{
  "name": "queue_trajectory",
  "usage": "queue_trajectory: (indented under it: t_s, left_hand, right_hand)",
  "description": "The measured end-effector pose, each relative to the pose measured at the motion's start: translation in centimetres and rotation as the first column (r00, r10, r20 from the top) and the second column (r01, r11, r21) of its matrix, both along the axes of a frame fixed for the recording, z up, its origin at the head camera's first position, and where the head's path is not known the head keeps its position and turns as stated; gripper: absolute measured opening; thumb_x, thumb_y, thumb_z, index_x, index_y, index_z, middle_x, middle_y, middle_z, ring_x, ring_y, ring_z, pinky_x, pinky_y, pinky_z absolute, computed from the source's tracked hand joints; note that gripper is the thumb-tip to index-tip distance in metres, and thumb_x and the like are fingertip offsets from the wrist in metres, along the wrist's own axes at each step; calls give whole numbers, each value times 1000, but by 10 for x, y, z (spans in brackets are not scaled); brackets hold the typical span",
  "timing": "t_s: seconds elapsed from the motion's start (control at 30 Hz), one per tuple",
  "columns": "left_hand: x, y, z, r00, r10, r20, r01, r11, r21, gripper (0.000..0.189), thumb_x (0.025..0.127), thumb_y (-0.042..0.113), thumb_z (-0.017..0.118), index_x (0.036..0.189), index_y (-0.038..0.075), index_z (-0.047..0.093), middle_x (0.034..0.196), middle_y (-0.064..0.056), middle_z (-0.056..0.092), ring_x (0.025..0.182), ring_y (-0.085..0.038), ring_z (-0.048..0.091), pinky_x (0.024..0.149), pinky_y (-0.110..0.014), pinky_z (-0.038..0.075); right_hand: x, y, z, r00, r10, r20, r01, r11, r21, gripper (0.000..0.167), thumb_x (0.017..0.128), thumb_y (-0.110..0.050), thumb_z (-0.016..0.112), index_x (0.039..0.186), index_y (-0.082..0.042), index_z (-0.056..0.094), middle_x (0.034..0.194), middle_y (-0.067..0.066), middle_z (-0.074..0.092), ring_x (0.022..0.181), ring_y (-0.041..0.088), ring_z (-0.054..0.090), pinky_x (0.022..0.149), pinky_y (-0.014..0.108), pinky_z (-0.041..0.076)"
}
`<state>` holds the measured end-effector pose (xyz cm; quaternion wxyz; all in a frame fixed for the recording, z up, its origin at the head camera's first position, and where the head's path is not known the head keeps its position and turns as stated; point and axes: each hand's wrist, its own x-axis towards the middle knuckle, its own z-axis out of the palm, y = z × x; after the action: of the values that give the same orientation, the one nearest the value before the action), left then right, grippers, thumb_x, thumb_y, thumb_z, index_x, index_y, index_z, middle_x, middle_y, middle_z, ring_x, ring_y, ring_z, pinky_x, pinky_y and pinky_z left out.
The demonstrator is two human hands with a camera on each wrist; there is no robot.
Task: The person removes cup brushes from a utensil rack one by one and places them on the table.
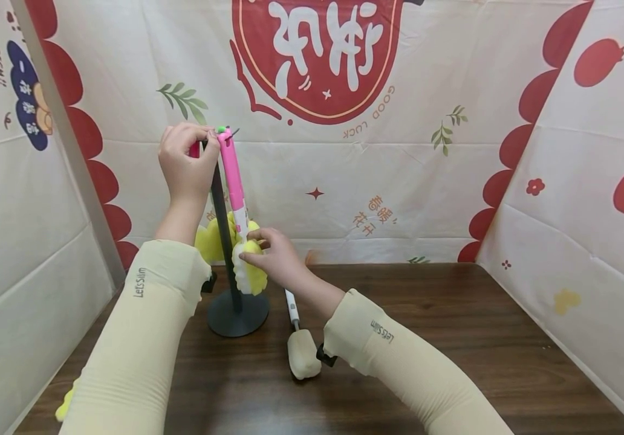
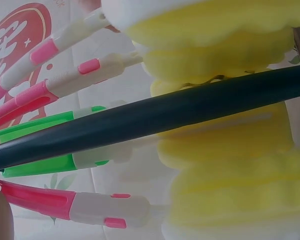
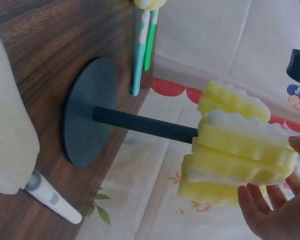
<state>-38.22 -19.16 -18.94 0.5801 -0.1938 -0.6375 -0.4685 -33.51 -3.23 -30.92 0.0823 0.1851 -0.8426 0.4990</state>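
A black stand (image 1: 217,205) with a round base holds several sponge bottle brushes hanging by their handles. My left hand (image 1: 185,160) grips the stand's top, thumb and fingertips close to the hook ends. Beside it hangs a pink-and-white bottle brush (image 1: 231,172), its handle hole over a hook. My right hand (image 1: 282,257) pinches this brush near its yellow-and-white sponge head (image 1: 252,278); the right wrist view shows fingers and thumb on either side of the sponge (image 3: 250,142). A green-handled brush (image 2: 37,127) and another pink one (image 2: 45,200) hang around the pole in the left wrist view.
On the wooden table (image 1: 399,338) a brush with a beige head (image 1: 303,355) and white handle lies right of the base. Teal-handled (image 3: 140,55) and green-handled (image 3: 150,42) brushes lie on the table's other side. Printed cloth (image 1: 312,181) hangs behind and at both sides.
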Motion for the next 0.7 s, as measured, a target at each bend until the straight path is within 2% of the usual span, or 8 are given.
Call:
queue_trajectory:
  t_s: [0.37,0.7]
  left_hand:
    - [0,0,0,1000,0,-4,0,1000,4,26,88,18,62,80,-4,74,90,-8,72,88,-17,56,76,-26,37]
    - [0,0,-1,1000,1,-4,-1,1000,0,26,88,18,62,79,-3,74,90,-7,72,89,-16,56,78,-26,38]
  right_hand:
    - [6,2,-1,1000,5,-7,-5,1000,20,35,89,-22,72,121,-10,63,126,6,56,108,24,56,78,33,54]
    - [8,6,-3,999,5,-32,-5,1000,-7,33,90,-22,71,120,-11,65,119,4,58,103,21,57,76,31,54]
